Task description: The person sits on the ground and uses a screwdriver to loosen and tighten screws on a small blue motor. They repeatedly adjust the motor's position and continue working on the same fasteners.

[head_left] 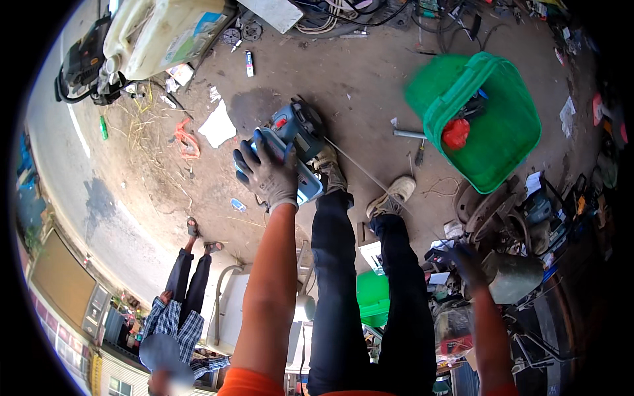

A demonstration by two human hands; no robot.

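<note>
My left hand, in a grey work glove with dark fingertips, lies with fingers spread on a blue-grey machine. That machine has a red part on top and a light-blue edge, and rests on the ground against my left shoe; its exact kind is unclear. A thin metal rod runs from beside it toward my right shoe. Low on the right, my right hand, in a dark glove, is over a heap of parts. Its fingers are blurred, and whatever they touch cannot be made out.
A green bucket holding a red bundle lies at the right. Beside it are a metal bar and a screwdriver. A whitish jerrycan stands far left. Another person stands lower left. Machine parts crowd the right.
</note>
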